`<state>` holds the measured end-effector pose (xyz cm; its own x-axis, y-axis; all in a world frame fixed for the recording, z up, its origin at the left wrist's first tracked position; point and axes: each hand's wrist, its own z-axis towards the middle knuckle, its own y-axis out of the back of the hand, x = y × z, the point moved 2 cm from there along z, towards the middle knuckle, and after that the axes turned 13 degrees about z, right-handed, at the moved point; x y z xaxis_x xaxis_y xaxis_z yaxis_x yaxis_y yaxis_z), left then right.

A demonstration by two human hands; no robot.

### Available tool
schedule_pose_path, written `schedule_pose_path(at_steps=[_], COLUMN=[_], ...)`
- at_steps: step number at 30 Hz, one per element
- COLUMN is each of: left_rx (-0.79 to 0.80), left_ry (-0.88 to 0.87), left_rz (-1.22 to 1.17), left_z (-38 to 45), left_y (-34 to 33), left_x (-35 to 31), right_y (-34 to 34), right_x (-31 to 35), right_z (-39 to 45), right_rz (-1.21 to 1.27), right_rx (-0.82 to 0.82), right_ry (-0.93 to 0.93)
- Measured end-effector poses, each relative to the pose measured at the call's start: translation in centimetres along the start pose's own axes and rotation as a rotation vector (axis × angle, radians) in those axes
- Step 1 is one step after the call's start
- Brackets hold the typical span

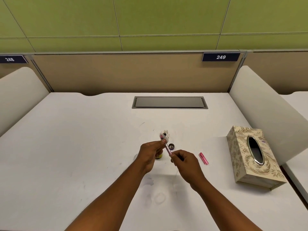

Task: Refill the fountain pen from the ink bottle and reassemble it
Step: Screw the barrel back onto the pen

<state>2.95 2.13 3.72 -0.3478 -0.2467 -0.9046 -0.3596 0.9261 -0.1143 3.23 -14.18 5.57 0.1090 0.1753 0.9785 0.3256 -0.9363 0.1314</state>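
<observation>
A pink fountain pen is held above the white desk between both hands. My left hand pinches its front end, where a crumpled white tissue with dark ink spots wraps the tip. My right hand grips the rear of the pen. The ink bottle stands on the desk, mostly hidden behind my left hand. Its dark cap lies just beyond the pen. A pink pen cap lies on the desk to the right of my right hand.
A patterned tissue box stands at the right of the desk. A grey cable hatch sits at the back centre. White side dividers and a beige back panel enclose the desk. Faint ink smudges mark the surface near me.
</observation>
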Motion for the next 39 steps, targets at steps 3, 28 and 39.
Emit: schedule_pose_path(at_steps=[3, 28, 39], left_rx=[0.020, -0.051, -0.081], left_ry=[-0.014, -0.027, 0.038], left_rz=[0.008, 0.136, 0.087], left_z=[0.0, 0.0, -0.3], left_y=[0.2, 0.8, 1.0], left_x=[0.2, 1.1, 2.6], right_y=[0.0, 3.7, 2.9], right_x=[-0.1, -4.4, -7.4], right_z=[0.1, -1.0, 0.2], right_rz=[0.030, -0.010, -0.393], right_rx=[0.005, -0.053, -0.082], right_ry=[-0.058, -0.133, -0.156])
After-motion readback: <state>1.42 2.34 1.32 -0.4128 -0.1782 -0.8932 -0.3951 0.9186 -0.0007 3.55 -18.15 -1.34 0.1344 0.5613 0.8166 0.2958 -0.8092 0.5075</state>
